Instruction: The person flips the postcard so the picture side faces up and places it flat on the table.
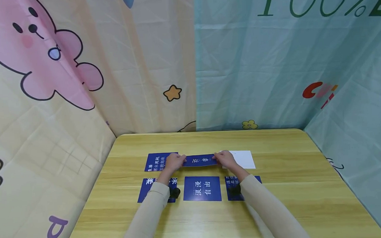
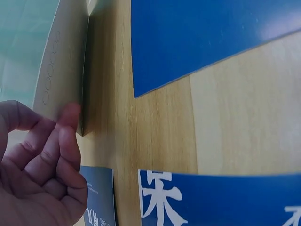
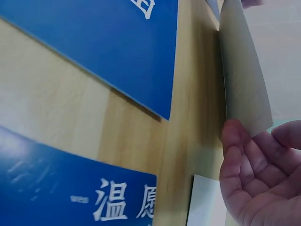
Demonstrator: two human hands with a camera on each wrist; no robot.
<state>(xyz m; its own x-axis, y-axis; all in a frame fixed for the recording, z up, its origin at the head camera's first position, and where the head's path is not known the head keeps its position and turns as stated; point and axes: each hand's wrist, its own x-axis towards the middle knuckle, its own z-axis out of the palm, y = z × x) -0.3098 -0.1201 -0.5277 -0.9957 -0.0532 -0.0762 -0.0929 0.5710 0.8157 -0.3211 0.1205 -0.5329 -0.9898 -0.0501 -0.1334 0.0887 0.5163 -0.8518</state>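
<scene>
A blue card with white lettering is held by its two side edges, tilted up at the middle of the back row. My left hand pinches its left end and my right hand pinches its right end. The wrist views show the pale back of the card, with a row of small printed circles. In the right wrist view the thumb and fingers of my right hand meet at a corner. Below the held card lies a blue card with large white characters.
A lettered blue card lies beside my left hand, a white card beside my right. Two more blue cards, front left and front right, are partly hidden by my forearms. Printed curtains hang behind the wooden table.
</scene>
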